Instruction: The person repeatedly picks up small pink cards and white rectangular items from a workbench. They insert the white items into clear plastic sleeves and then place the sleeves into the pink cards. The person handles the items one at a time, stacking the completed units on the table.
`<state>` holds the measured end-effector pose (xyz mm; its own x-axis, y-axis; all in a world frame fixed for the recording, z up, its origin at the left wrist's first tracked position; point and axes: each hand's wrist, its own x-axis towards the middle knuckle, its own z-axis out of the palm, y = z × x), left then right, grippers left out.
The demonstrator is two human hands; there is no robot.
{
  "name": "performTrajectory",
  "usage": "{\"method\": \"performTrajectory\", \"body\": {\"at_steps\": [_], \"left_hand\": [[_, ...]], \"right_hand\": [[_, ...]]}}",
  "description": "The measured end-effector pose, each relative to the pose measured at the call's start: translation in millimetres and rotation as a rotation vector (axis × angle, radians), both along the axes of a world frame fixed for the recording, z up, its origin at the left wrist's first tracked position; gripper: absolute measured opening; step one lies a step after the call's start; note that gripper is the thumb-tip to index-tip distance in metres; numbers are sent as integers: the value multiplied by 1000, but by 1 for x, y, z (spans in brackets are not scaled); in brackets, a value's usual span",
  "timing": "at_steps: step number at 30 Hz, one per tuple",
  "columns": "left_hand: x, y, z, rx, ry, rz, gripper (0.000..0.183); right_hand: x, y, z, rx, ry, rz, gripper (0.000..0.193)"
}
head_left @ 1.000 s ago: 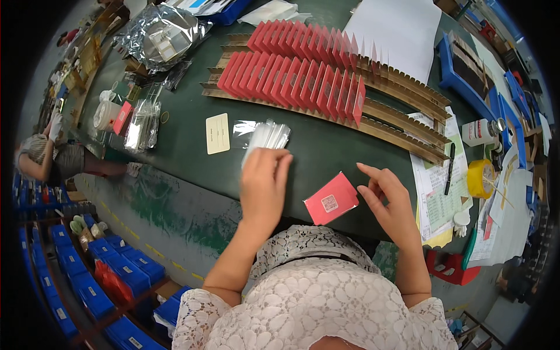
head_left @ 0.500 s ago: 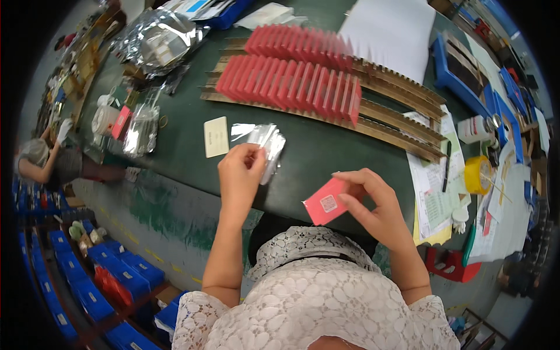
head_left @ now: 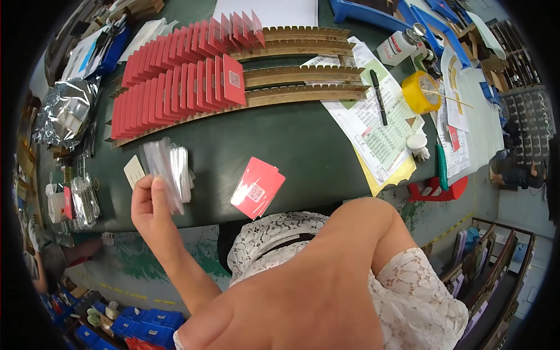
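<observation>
My left hand (head_left: pixel 151 204) pinches a clear plastic sleeve (head_left: pixel 160 169) between thumb and fingers, over the left part of the green table. Behind and beside it lies a pile of similar clear sleeves (head_left: pixel 182 175). A cream card (head_left: pixel 134 172) lies left of them, partly covered by the hand. Near the table's front edge, several red cards with a white square code (head_left: pixel 256 189) lie in a loose, glossy stack. My right hand (head_left: pixel 280 291) and forearm are raised close to the camera, filling the lower middle; the fingers do not show.
Two rows of red cards (head_left: pixel 169 96) stand in slotted wooden racks (head_left: pixel 303 79) across the table. To the right are papers (head_left: pixel 373 128), a black pen (head_left: pixel 378 96), yellow tape (head_left: pixel 421 93) and a bottle (head_left: pixel 399 46). Silvery bags (head_left: pixel 64 111) lie at left.
My right hand has let go of the red card, which now lies on the stack, and has risen toward the camera. My left hand has lifted a clear sleeve. The whole view has turned.
</observation>
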<state>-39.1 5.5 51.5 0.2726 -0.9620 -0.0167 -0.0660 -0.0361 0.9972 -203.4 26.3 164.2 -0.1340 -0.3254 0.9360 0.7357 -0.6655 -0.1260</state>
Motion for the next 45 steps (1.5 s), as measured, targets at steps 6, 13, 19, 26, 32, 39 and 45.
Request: {"method": "performTrajectory", "body": {"at_steps": [6,13,19,26,32,39,45], "left_hand": [[-15,5,-9,54,-2,-35,15],[-18,7,-2,96,34,-96,12],[-19,12,4,248,181,-375,10],[-16,12,10,328,297,-607,10],[-22,10,9,156,539,-522,47],[-67,15,-2,-91,640,-396,97],[-51,2,1,39,833,-166,50]], "right_hand": [[-6,3,-12,-61,56,-19,13],[-31,9,-26,-127,982,-195,14],[-55,-38,-87,642,955,-123,11],[-64,-39,-103,732,1074,-262,39],[-64,-33,-108,1184,854,59,24],[-44,-19,-117,1515,433,220,18],[-51,-38,-122,1119,927,-115,33]]}}
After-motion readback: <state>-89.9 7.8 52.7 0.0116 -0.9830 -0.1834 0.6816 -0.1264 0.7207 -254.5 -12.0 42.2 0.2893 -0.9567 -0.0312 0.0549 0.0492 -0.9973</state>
